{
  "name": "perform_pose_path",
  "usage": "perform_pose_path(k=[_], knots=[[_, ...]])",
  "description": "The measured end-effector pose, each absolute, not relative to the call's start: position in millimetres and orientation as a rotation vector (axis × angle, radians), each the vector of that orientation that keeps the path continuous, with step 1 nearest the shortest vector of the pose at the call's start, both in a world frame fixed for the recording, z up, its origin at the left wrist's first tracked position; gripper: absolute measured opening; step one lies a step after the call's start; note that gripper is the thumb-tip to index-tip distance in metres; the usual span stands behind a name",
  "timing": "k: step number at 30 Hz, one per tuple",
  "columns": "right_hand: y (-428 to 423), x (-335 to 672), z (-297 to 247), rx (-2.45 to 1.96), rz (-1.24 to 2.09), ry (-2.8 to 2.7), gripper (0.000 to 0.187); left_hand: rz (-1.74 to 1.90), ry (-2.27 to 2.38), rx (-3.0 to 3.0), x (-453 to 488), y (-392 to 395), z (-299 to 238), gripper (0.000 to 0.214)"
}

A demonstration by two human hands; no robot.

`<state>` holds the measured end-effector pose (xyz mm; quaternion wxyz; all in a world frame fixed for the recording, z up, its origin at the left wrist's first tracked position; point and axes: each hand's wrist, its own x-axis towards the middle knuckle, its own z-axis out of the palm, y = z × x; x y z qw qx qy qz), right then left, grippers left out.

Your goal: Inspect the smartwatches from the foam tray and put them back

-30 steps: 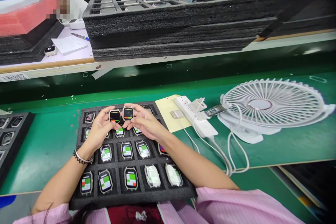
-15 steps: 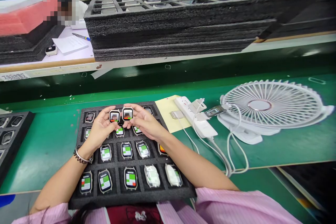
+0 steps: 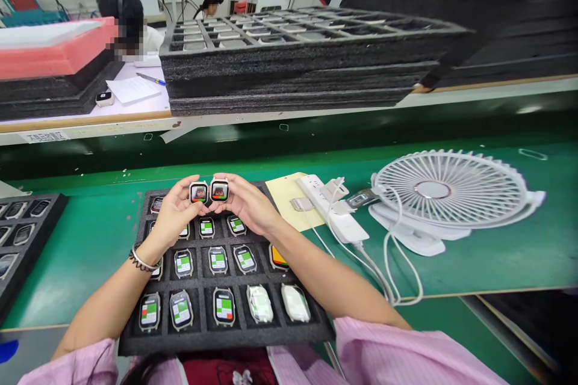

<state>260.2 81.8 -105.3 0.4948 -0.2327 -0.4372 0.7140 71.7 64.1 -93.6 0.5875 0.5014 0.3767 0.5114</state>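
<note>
Two smartwatch cases without straps are held up side by side over a black foam tray (image 3: 203,337). My left hand (image 3: 176,210) grips the left smartwatch (image 3: 198,193) at its edges, thumb below the screen. The right smartwatch (image 3: 220,190) is pinched in my right hand (image 3: 248,204), its fingers curled behind and below it. Both screens are lit, with a dark picture and a red and green strip at the bottom. Beneath my hands, several more watches sit in the tray's pockets, many showing green and white screens; a watch (image 3: 279,257) near my right forearm glows orange.
A white power strip (image 3: 334,207) with plugs and cables lies on yellow paper (image 3: 286,192), right of the tray. Beyond it stands a white fan (image 3: 451,189). Another foam tray (image 3: 27,234) is at left. Stacked foam trays (image 3: 289,75) fill the shelf ahead; a co-worker (image 3: 124,18) sits behind.
The camera view has tilted up slightly. Both hands still hold the two watches close together, and the left watch has turned a little. The co-worker remains behind the shelf.
</note>
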Motion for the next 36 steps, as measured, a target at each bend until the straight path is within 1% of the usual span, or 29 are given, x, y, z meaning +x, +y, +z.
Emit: perform_pose_path(k=[8,15,18,20,26,30,36], knots=[[104,264,-36,-0.437,1.567,-1.285,0.026,1.387,0.764,1.380,76,83,-34,0.063],[110,267,16,-0.261,1.407,-1.397,0.027,1.528,0.606,1.642,79,95,9,0.062],[111,267,32,-0.245,1.364,-1.433,0.024,1.582,0.579,1.698,81,98,22,0.063],[111,268,42,-0.238,1.352,-1.473,0.026,1.621,0.571,1.707,81,99,29,0.065],[107,271,56,-0.205,1.246,-1.616,0.050,1.667,0.526,1.693,82,96,41,0.066],[103,271,58,-0.201,1.225,-1.635,0.051,1.684,0.526,1.703,81,95,43,0.064],[101,270,54,-0.200,1.207,-1.648,0.047,1.650,0.525,1.725,81,93,41,0.061]])
